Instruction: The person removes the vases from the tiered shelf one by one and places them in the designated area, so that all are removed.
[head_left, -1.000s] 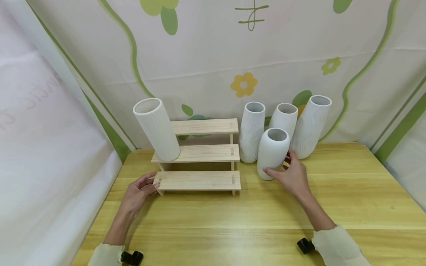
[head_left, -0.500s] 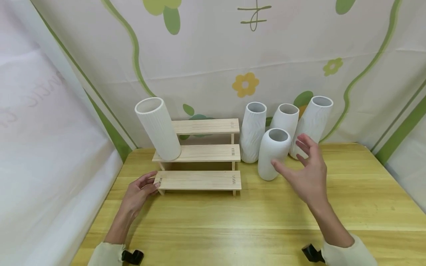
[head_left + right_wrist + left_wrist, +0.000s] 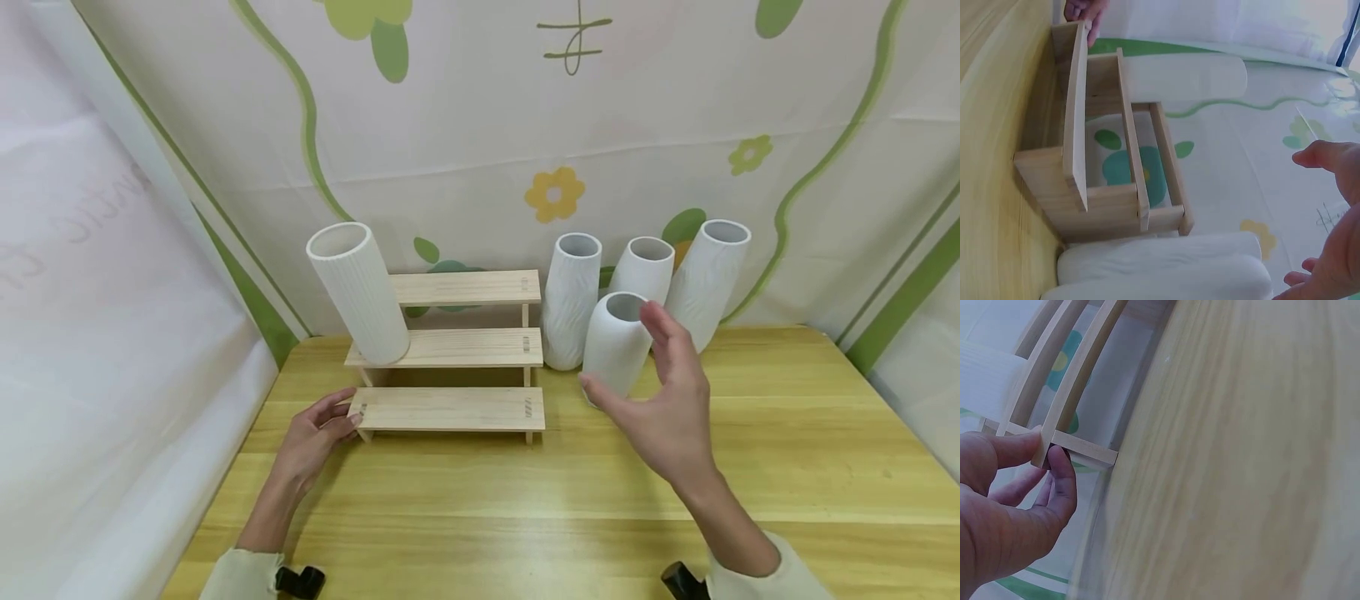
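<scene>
My left hand [image 3: 311, 437] pinches the left end of the lowest board of a three-step wooden stand [image 3: 446, 408]; thumb and fingers close on the board's corner in the left wrist view. A tall ribbed white vase [image 3: 356, 292] stands on the left of the middle step. Right of the stand, a smooth white vase [image 3: 613, 342] stands upright on the table, in front of the others. My right hand [image 3: 667, 408] is spread with nothing in it, overlapping that vase's right side in the head view. In the right wrist view, its thumb and fingers [image 3: 1316, 156] are wide apart.
Behind the smooth vase stand a textured white vase [image 3: 572, 308], another smooth vase [image 3: 641, 262] and a second textured vase [image 3: 708, 279]. A printed white cloth [image 3: 465, 125] hangs behind the wooden table [image 3: 450, 517].
My right hand has let go of the front smooth vase, drawn back to the right, then come left again with its fingers spread. The left hand stays on the stand.
</scene>
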Motion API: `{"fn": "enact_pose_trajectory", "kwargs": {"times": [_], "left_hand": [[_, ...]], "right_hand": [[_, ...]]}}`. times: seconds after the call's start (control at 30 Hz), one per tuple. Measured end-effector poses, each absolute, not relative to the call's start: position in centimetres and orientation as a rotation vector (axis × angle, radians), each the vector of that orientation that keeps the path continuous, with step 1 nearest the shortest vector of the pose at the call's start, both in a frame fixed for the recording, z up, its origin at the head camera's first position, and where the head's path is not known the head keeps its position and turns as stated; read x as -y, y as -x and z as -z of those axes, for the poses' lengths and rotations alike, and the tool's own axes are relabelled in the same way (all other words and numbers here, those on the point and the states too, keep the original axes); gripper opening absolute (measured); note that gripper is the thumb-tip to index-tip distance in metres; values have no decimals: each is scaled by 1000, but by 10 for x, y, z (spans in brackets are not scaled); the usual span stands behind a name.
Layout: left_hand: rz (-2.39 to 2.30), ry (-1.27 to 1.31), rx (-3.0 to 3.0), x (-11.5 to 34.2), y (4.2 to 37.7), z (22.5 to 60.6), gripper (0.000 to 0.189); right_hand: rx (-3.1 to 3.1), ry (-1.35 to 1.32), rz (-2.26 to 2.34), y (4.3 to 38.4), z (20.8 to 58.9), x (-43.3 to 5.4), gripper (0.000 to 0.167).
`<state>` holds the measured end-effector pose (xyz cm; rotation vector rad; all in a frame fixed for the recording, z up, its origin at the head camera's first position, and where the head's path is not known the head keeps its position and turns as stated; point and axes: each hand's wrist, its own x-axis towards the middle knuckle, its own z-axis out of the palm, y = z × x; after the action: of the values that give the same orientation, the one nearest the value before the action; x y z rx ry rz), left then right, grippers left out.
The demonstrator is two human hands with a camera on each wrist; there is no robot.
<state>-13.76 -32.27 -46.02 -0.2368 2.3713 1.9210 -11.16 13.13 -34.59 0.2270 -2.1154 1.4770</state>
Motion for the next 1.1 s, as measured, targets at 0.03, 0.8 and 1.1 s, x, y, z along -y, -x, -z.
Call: {"fn": "enact_pose_trajectory", "kwargs": {"times": [0.03,0.8,1.1], "left_hand": [[-1925,237,-2368,323,138,460,61],[-1934,247,-2359,322,137,459,60],[-1927,247,-2366,322,136,459,60]], "right_hand": [[2104,-254,-1487,113,346,-128,102],[2217,-473,-1520,143,346,-63,108],[2327,-500,-1476,158,349,-33,111]]}}
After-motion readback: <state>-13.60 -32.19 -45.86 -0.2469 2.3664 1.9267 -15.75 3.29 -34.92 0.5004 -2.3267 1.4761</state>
